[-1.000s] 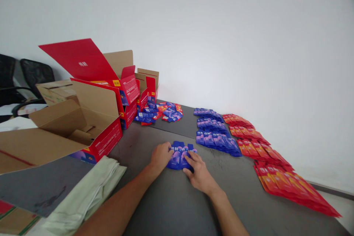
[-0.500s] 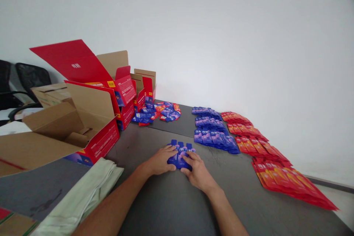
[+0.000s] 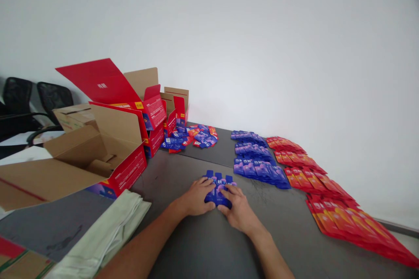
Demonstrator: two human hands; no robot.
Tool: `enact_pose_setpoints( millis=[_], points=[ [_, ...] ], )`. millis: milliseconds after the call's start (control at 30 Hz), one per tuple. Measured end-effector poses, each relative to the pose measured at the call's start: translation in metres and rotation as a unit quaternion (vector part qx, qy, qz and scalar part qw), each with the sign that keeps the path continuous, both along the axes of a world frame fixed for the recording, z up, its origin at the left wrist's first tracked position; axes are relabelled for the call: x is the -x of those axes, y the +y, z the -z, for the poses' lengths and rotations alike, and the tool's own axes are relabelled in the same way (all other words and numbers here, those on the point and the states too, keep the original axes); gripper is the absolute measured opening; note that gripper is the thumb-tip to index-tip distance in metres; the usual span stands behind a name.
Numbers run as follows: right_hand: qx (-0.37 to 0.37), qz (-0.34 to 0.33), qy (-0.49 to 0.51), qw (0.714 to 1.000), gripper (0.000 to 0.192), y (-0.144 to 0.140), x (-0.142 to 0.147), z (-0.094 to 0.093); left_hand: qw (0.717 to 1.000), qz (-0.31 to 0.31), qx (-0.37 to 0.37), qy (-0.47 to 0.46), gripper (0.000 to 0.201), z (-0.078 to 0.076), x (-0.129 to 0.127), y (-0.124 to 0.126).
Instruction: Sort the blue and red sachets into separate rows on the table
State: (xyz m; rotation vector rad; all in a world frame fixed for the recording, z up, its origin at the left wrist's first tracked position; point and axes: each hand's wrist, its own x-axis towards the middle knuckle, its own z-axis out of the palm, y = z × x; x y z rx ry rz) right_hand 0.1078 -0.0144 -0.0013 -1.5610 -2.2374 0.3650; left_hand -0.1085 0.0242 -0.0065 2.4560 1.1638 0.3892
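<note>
Several flat blue packets [image 3: 219, 188] with purple print lie side by side and overlapping on the dark table, their narrow tabs pointing away from me. My left hand [image 3: 200, 197] rests on their left side, fingers stretched over the top and thumb at the near edge. From the right, my right hand [image 3: 238, 206] touches the same packets with spread fingers, its thumb by the near edge too. Both hands are open, laid on the packets rather than wrapped round them. Fingers cover parts of the outer packets.
Rows of blue packets [image 3: 258, 170] and red-orange packets [image 3: 353, 222] lie to the right. Mixed loose packets [image 3: 206, 136] form a heap farther back. Open red cartons [image 3: 131, 170] stand at left, with a folded pale green cloth [image 3: 108, 231] in front. A white wall [image 3: 262, 52] rises behind.
The view has shifted slightly, so everything sits a little lower and farther right. Both hands stay on the blue packets with almost the same pose.
</note>
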Motion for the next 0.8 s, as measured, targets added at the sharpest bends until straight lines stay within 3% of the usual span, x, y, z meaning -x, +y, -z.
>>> enact_pose_setpoints(
  millis=[200, 367, 533, 800],
  points=[
    [-0.036, 0.008, 0.002, 0.999, 0.039, 0.012, 0.012, -0.009, 1.000, -0.026, -0.002, -0.011, 0.083, -0.004, -0.002, -0.003],
    [-0.071, -0.007, -0.001, 0.997, 0.038, 0.044, 0.043, -0.019, 0.997, -0.066, -0.048, -0.015, 0.065, -0.011, 0.002, 0.008],
    [-0.073, -0.043, -0.008, 0.996, 0.044, 0.089, 0.086, -0.021, 0.982, -0.155, -0.110, 0.004, 0.051, -0.018, 0.024, 0.041],
    [-0.074, -0.058, -0.016, 0.995, 0.046, 0.159, 0.131, -0.009, 0.954, -0.258, -0.139, 0.057, 0.056, -0.015, 0.064, 0.108]
  ],
)
